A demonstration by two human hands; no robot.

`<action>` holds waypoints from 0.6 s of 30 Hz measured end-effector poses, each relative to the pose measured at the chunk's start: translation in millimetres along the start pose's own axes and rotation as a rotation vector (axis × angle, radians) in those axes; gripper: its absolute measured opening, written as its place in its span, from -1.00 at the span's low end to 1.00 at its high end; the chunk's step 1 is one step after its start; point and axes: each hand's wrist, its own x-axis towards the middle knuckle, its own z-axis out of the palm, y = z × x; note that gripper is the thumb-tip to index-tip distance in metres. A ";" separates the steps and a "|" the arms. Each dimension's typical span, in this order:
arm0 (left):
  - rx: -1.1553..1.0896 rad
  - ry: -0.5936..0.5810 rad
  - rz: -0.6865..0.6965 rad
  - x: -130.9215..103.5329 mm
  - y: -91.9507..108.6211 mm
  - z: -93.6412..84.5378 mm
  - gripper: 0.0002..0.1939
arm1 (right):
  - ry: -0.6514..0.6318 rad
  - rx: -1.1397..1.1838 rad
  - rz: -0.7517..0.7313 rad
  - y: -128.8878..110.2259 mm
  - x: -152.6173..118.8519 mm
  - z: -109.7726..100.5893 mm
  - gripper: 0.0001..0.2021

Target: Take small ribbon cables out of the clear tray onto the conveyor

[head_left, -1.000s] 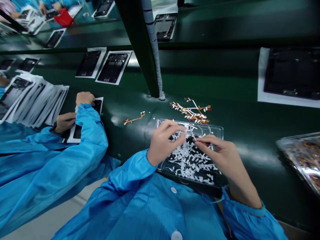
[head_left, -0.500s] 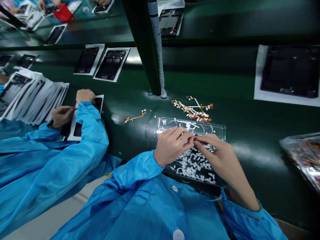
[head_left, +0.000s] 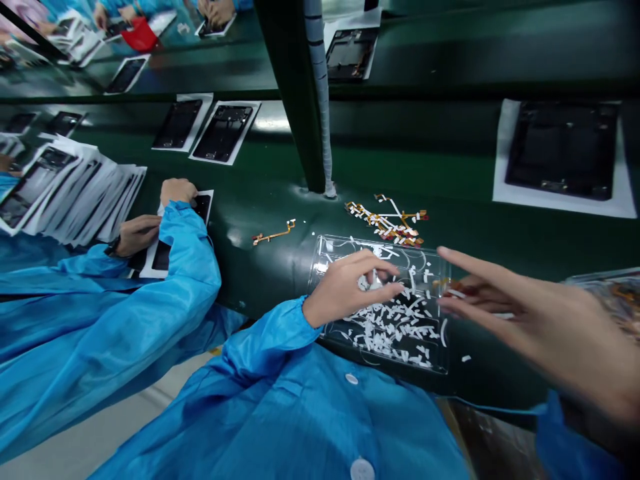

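- Cable point(head_left: 455, 293), one, small, brown and white, blurred: held among the curled fingers of the right hand, beyond the right edge of the clear tray.
- Right hand point(head_left: 540, 320), bare: thumb and forefinger spread, the other fingers bent around the cable; exact grip blurred. Half a second ago it met the left over the tray; it has since moved rightward.
- Left hand point(head_left: 345, 287), bare: above the tray, thumb and forefinger apart, fingers curved. White bits show in the gap; cannot tell whether held or lying behind. Now well apart from the right.
- Clear tray point(head_left: 314, 267), one: on the counter point(head_left: 260, 173), less covered than before.
- White scraps point(head_left: 387, 327), many: strewn in the tray; one lies on the counter just right of it, formerly hidden.
- Heap of cables point(head_left: 387, 223), brown and white: just behind the tray, unmoved.
- Single cable point(head_left: 274, 235), brown: left of the heap, unmoved.
- Second clear tray point(head_left: 605, 275), brownish contents: right edge, now partly behind the right hand.
- Black panel point(head_left: 563, 150), on a white sheet: rear right.
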 end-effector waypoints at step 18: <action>-0.077 0.154 -0.049 8.5 5.5 18.7 -0.95 | 0.051 -0.029 -0.185 -12.8 29.8 33.3 -0.56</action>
